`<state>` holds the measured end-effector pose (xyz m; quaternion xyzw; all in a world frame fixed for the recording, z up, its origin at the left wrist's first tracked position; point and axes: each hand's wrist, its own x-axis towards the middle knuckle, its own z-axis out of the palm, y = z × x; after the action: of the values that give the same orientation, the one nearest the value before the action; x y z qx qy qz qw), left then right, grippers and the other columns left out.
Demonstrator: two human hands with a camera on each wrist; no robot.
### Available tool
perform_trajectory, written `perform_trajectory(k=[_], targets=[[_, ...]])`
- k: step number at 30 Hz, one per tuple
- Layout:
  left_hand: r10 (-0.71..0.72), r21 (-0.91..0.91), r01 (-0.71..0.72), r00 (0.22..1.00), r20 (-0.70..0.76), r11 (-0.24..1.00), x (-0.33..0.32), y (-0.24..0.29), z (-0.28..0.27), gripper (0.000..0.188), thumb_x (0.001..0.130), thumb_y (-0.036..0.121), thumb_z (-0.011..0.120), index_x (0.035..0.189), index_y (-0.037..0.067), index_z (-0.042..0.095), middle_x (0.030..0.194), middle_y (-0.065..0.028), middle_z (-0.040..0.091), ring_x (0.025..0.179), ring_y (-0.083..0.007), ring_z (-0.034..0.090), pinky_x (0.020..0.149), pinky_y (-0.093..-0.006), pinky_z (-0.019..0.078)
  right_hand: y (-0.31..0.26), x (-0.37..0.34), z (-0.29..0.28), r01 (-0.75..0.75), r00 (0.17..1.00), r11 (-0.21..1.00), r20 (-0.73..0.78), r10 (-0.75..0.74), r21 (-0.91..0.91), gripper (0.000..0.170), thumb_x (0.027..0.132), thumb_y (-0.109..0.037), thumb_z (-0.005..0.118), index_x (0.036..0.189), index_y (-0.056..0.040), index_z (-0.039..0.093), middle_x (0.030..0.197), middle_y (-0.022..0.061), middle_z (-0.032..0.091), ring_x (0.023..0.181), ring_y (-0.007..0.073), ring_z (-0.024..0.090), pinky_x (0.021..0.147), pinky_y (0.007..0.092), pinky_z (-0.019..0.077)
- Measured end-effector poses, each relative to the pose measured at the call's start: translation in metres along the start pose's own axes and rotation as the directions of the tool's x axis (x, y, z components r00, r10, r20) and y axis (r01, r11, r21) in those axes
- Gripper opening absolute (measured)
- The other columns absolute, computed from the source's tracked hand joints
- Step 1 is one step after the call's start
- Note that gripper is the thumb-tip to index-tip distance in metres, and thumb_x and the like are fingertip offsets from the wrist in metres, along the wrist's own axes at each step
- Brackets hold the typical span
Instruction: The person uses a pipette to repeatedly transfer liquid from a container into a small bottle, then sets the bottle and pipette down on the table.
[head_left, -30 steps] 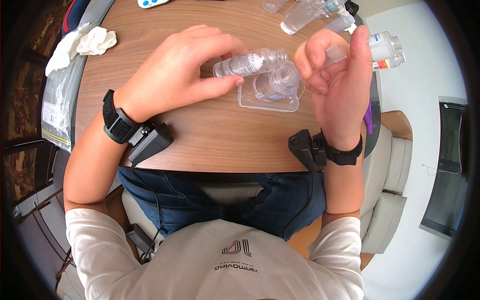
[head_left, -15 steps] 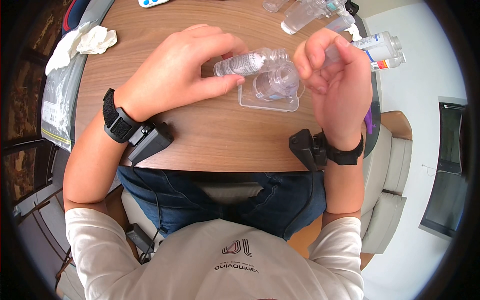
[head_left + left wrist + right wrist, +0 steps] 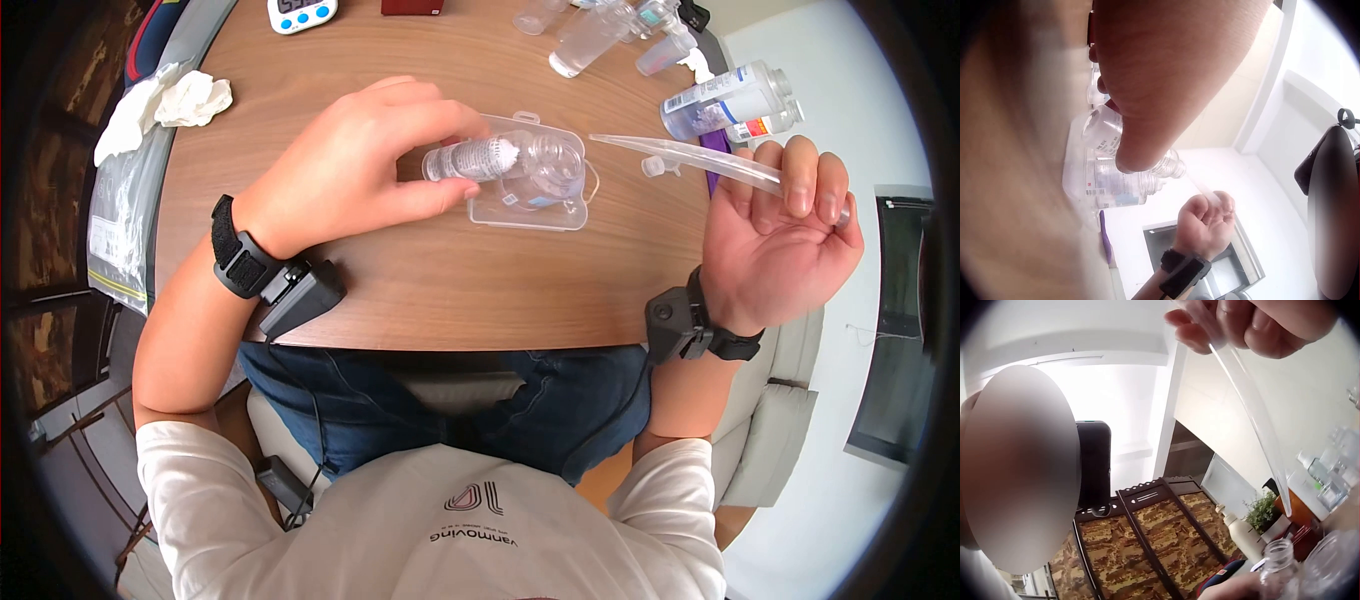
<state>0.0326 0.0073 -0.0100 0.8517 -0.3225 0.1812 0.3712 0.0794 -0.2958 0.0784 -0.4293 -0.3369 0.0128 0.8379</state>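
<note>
In the head view my left hand (image 3: 355, 155) grips a small clear bottle (image 3: 465, 160) with printed text, tilted with its neck to the right. A second clear bottle (image 3: 550, 180) stands beside it on a clear plastic tray (image 3: 490, 212). In the left wrist view the gripped bottle's neck (image 3: 1172, 165) shows past the thumb, above the standing bottle (image 3: 1113, 184). My right hand (image 3: 780, 240) is raised palm up at the right, fingers curled round the wide end of a long clear pipette tip (image 3: 690, 155). Its narrow end points left, toward the bottles.
A small clear stopper (image 3: 655, 166) lies right of the tray. Labelled bottles (image 3: 735, 100) stand at the right, and several clear bottles (image 3: 592, 40) at the back. Crumpled white tissue (image 3: 195, 98) lies at the left, a timer (image 3: 303, 14) at the far left.
My right hand has moved right and away from the bottles, turning so the pipette tip now shows lengthwise. My left hand still grips its bottle. The head view has shifted slightly.
</note>
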Motion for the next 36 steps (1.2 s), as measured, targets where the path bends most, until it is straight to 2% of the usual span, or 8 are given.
perform_trajectory(k=[11,16,19,22,25,29,32,36], targets=[[-0.072,-0.037,0.072,0.997,0.020,0.997,0.002,0.005,0.000,0.034,0.081,0.018,0.084,0.111,0.007,0.071,0.084,-0.0060,0.062,0.074,-0.0196,0.057,0.061,-0.0317,0.0487,0.008,-0.007,0.014,-0.049,0.999,0.996,0.003,0.049,-0.078,0.030,0.102,-0.034,0.038,0.078,-0.0197,0.048,0.075,-0.0008,0.052,0.059,0.0105,0.032,0.059,0.0277,0.0287],[-0.143,-0.005,0.144,0.986,0.084,0.990,0.004,0.010,-0.006,0.033,0.082,0.020,0.080,0.111,0.006,0.071,0.090,-0.0103,0.067,0.084,-0.0282,0.064,0.073,-0.0381,0.0538,0.012,-0.010,0.013,-0.068,0.997,0.994,-0.043,0.064,-0.084,0.031,0.102,-0.039,0.038,0.080,-0.0189,0.048,0.075,0.0010,0.051,0.058,0.0110,0.032,0.058,0.0274,0.0291],[-0.066,-0.021,0.066,0.998,0.018,0.998,0.002,0.003,0.001,0.035,0.080,0.018,0.085,0.110,0.007,0.071,0.083,-0.0066,0.060,0.072,-0.0199,0.055,0.062,-0.0327,0.0472,0.012,-0.010,0.015,-0.066,0.997,0.992,-0.039,0.062,-0.111,0.033,0.102,-0.042,0.038,0.081,-0.0186,0.049,0.075,0.0010,0.051,0.059,0.0110,0.033,0.058,0.0264,0.0294],[-0.137,-0.009,0.138,0.988,0.074,0.990,0.004,0.010,-0.005,0.033,0.082,0.021,0.080,0.111,0.007,0.071,0.090,-0.0098,0.067,0.084,-0.0288,0.064,0.075,-0.0385,0.0536,0.010,-0.009,0.013,-0.089,0.996,0.988,-0.008,0.089,-0.129,0.035,0.102,-0.046,0.039,0.082,-0.0185,0.050,0.077,0.0013,0.051,0.060,0.0110,0.034,0.058,0.0256,0.0295],[-0.066,-0.015,0.066,0.998,0.022,0.998,0.003,0.005,-0.001,0.035,0.080,0.018,0.085,0.110,0.006,0.071,0.084,-0.0072,0.061,0.073,-0.0205,0.055,0.063,-0.0328,0.0471,0.011,-0.011,0.015,-0.090,0.996,0.988,-0.026,0.087,-0.123,0.038,0.102,-0.049,0.039,0.083,-0.0180,0.051,0.080,0.0021,0.053,0.060,0.0106,0.035,0.058,0.0256,0.0297],[-0.061,0.025,0.061,0.998,0.003,0.998,0.003,0.004,-0.002,0.035,0.080,0.017,0.085,0.110,0.006,0.071,0.084,-0.0074,0.062,0.073,-0.0209,0.056,0.064,-0.0330,0.0476,0.004,-0.014,0.017,-0.016,0.999,0.998,-0.032,0.014,-0.062,0.040,0.102,-0.050,0.039,0.083,-0.0166,0.052,0.082,0.0029,0.054,0.061,0.0102,0.036,0.058,0.0255,0.0302],[-0.052,-0.013,0.052,0.998,-0.042,0.999,0.002,0.000,-0.001,0.033,0.081,0.017,0.083,0.110,0.006,0.071,0.086,-0.0076,0.064,0.074,-0.0214,0.058,0.064,-0.0337,0.0490,0.013,-0.014,0.012,0.016,1.000,1.000,0.022,-0.015,-0.022,0.051,0.105,-0.054,0.027,0.090,-0.0120,0.053,0.085,0.0086,0.058,0.060,0.0102,0.034,0.056,0.0225,0.0290],[-0.080,0.004,0.080,0.996,-0.030,0.997,0.002,0.001,-0.001,0.033,0.082,0.018,0.083,0.111,0.006,0.072,0.089,-0.0074,0.066,0.078,-0.0213,0.061,0.067,-0.0326,0.0522,0.042,-0.017,0.013,-0.211,0.975,0.929,0.000,0.221,-0.304,0.052,0.111,-0.047,0.028,0.092,-0.0069,0.055,0.089,0.0091,0.064,0.061,0.0061,0.033,0.058,0.0225,0.0285]])
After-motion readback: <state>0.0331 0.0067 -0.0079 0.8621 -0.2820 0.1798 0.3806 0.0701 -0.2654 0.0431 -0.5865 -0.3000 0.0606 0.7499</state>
